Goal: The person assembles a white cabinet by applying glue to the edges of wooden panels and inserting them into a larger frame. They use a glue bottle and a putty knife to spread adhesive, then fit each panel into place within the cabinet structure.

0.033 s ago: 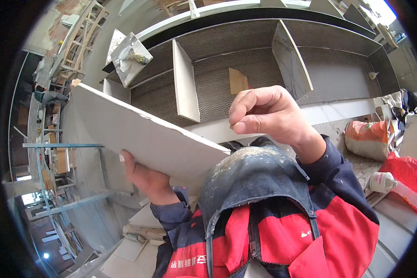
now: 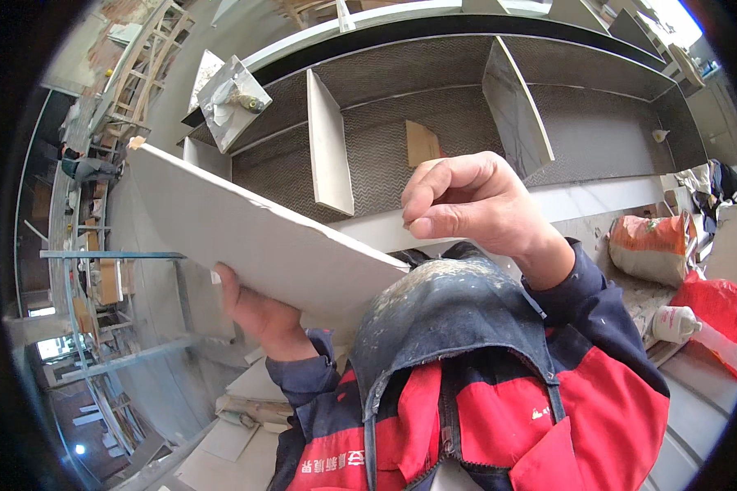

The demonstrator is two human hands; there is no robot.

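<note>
My left hand [image 2: 258, 317] grips a pale grey-white panel [image 2: 237, 233] from its near side, thumb on the face and the other fingers hidden behind it. The panel stands tilted, slanting from the upper left down to my dark, spattered apron [image 2: 454, 315]. A small tan piece [image 2: 137, 142] sits at its far corner. To the right of the panel, my right hand [image 2: 487, 204] is raised with thumb and fingertips pinched together. Whatever lies between those fingertips is too small to make out.
Ahead lies a long box-shaped frame [image 2: 565, 114] with upright dividers, holding a brown scrap [image 2: 422, 144]. A clear plastic bag [image 2: 231, 100] rests at its left end. At right are an orange-and-white sack [image 2: 648, 247], a white bottle [image 2: 674, 324] and red sheeting [image 2: 716, 299]. Another person [image 2: 86, 168] is far left.
</note>
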